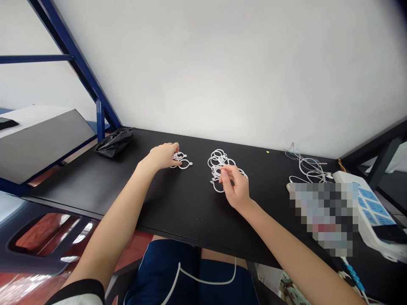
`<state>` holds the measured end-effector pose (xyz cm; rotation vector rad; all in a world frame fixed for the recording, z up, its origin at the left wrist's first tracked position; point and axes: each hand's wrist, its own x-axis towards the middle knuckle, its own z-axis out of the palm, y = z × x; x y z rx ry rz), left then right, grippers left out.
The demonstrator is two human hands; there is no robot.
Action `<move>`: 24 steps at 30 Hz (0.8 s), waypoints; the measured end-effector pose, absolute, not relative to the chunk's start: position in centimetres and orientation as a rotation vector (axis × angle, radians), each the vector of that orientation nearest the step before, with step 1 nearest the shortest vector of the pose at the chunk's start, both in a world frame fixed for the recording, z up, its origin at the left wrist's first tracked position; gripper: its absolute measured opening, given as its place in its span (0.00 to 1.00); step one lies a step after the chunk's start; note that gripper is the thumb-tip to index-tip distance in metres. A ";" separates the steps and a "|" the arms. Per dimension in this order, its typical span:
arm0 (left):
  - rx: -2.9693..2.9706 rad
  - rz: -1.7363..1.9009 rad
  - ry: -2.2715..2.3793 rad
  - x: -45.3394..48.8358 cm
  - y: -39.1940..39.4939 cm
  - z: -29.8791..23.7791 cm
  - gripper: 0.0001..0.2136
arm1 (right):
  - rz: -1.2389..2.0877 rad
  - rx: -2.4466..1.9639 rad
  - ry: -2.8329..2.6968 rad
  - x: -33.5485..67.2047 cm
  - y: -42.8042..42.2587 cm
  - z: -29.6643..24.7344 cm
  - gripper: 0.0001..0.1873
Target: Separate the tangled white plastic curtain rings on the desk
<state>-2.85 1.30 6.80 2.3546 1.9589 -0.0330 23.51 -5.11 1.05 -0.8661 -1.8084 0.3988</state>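
Observation:
Over a small group of white rings (185, 164) on the black table is my left hand (163, 156), palm down. Its thumb and index finger are apart, with part of the group between and under them; the other fingers are hidden. A larger tangled pile of white rings (218, 157) lies to the right; the rings are thin and some have small knobs at their ends. My right hand (237, 186) is at the near side of this pile, thumb and index finger pinched together at a white ring (218, 171). The fingers cover part of that ring.
A crumpled black plastic bag (115, 142) lies at the table's (190, 203) back left. To the right are tangled white cables (313, 169), a blurred-out flat object (327, 216) and a white power strip (365, 203) with blue sockets. A white wall (222, 76) rises behind. One cable (206, 281) crosses my lap.

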 end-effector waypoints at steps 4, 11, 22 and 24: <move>2.370 0.110 1.927 -3.1 1.2 7.1 0.18 | 0.394 -0.862 -1.809 23.4 -5.2 1.1 0.06; 2.534 0.711 1.764 1.0 0.6 5.5 0.20 | 0.376 -0.849 -1.793 23.5 -5.2 1.1 0.06; 2.826 0.511 1.123 5.1 0.6 0.6 0.17 | 0.323 -0.846 -1.827 23.4 -5.3 1.5 0.06; 2.824 0.542 1.101 4.9 0.8 0.7 0.16 | 0.324 -0.847 -1.828 23.4 -5.3 1.5 0.06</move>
